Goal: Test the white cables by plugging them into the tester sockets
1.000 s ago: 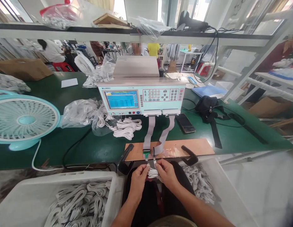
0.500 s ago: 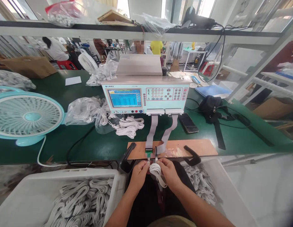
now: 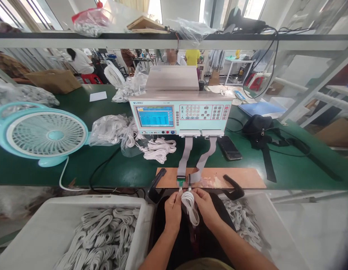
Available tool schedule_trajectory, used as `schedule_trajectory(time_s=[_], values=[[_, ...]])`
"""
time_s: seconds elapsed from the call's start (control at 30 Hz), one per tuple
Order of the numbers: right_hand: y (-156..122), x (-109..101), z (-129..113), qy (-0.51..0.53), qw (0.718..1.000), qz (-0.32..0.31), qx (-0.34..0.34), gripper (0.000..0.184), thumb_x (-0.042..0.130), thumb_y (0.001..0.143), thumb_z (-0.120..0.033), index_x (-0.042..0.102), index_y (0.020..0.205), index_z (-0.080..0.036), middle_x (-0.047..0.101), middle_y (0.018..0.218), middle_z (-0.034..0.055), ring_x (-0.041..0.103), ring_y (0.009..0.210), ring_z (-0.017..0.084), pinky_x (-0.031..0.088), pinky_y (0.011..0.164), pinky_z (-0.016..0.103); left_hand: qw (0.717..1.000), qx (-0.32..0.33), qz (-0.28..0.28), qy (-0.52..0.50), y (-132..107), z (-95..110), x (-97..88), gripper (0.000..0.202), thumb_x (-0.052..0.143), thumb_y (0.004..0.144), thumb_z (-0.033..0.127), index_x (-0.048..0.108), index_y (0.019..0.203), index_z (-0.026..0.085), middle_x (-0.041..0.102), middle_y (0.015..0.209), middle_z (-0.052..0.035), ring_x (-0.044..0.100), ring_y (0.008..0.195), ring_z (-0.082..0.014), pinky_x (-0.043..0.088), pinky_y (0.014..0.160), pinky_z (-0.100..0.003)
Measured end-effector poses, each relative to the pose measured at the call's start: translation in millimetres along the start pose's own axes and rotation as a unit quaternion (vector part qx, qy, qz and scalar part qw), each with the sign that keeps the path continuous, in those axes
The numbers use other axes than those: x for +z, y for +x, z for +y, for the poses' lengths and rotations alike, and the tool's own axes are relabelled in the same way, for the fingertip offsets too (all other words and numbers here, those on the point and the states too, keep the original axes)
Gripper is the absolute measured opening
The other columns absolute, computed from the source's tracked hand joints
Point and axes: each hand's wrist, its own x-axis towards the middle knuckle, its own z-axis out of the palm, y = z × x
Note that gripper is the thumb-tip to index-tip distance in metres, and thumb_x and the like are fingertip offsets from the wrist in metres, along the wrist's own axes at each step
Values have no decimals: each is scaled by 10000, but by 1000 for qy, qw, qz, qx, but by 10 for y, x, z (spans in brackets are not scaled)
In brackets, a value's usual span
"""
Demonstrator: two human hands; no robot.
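Note:
A coiled white cable (image 3: 191, 212) hangs between my two hands at the table's front edge. My left hand (image 3: 173, 210) pinches one end of it, at a metal plug just below the small green circuit board (image 3: 181, 183). With thumb and fingers closed, my right hand (image 3: 204, 205) grips the other end below the second ribbon connector (image 3: 190, 179). Whether either plug is fully seated is too small to tell. Two grey ribbon cables (image 3: 186, 157) run from these connectors up to the tester (image 3: 179, 112), whose blue screen is lit.
An orange-brown board (image 3: 247, 178) is held to the table by black clamps (image 3: 157, 185). White bins (image 3: 36, 225) of coiled cables flank my legs. On the table are a turquoise fan (image 3: 47, 133), bagged cables (image 3: 109, 129), a phone (image 3: 229, 147) and a black bag (image 3: 258, 127). People sit beyond.
The camera view has turned a little to the left, so the scene sits further right. Both hands stay on the cable ends at the connectors; the coil hangs slightly straighter.

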Motion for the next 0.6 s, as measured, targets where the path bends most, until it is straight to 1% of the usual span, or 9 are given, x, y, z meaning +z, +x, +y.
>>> schedule_trajectory(time_s=[0.1, 0.17, 0.23, 0.3, 0.33, 0.4, 0.47, 0.53, 0.6], values=[[-19, -8, -7, -1, 1000, -2, 7, 288, 676, 631, -422, 578, 627, -151, 550, 531, -29, 418, 472, 92, 328, 485, 215, 999, -19, 7, 37, -37, 89, -121, 349, 518, 776, 439, 602, 611, 143, 547, 561, 8, 495, 568, -132, 388, 536, -215], [-22, -35, 23, -8, 1000, 2, 10, 274, 700, 599, -403, 599, 648, -153, 573, 550, -23, 451, 494, 104, 344, 491, 216, 998, 0, 23, 57, -88, 158, -372, 339, 475, 804, 427, 635, 690, 151, 615, 663, -22, 555, 649, -156, 424, 580, -222], [12, -67, 80, -12, 1000, 10, 9, 257, 712, 584, -382, 618, 675, -161, 578, 556, -28, 475, 515, 110, 363, 505, 214, 987, 36, 56, 144, -170, 158, -790, 341, 376, 859, 388, 639, 862, 171, 651, 828, -46, 587, 768, -165, 452, 678, -238], [69, -86, 142, -19, 1000, 6, 20, 238, 717, 587, -356, 628, 718, -177, 594, 586, -31, 489, 523, 107, 370, 508, 212, 954, 28, 89, 283, -333, 65, -1350, 341, 323, 883, 346, 603, 990, 185, 643, 928, -56, 587, 849, -165, 449, 772, -263], [93, -89, 165, -20, 999, 1, 25, 228, 714, 594, -351, 629, 727, -186, 602, 604, -28, 496, 525, 109, 372, 505, 216, 930, 4, 100, 353, -457, -8, -1659, 327, 333, 879, 331, 586, 1028, 186, 635, 960, -60, 582, 877, -169, 440, 810, -279], [111, -84, 181, -22, 999, -6, 29, 205, 713, 599, -337, 632, 726, -198, 615, 635, -15, 510, 535, 115, 377, 504, 225, 894, -57, 110, 430, -775, -176, -2268, 309, 417, 839, 311, 561, 1078, 180, 610, 1035, -79, 563, 943, -202, 419, 867, -329], [96, -70, 161, -21, 999, 0, 28, 192, 726, 574, -318, 637, 700, -203, 616, 645, -1, 524, 555, 122, 384, 505, 230, 853, -117, 109, 497, -1122, -339, -2786, 386, 494, 780, 268, 524, 1149, 163, 555, 1147, -121, 501, 1064, -270, 357, 937, -420], [68, -49, 128, -24, 999, 16, 27, 193, 738, 540, -304, 644, 676, -204, 612, 646, 5, 533, 574, 124, 398, 514, 225, 813, -164, 89, 552, -1410, -479, -3155, 471, 527, 733, 208, 494, 1198, 138, 472, 1262, -170, 388, 1187, -346, 268, 979, -510], [45, -26, 102, -31, 999, 26, 27, 185, 734, 526, -297, 647, 662, -206, 610, 653, 6, 538, 590, 123, 413, 525, 219, 782, -193, 40, 591, -1578, -596, -3372, 544, 553, 681, 143, 485, 1220, 164, 397, 1349, -163, 293, 1256, -368, 223, 992, -535]])
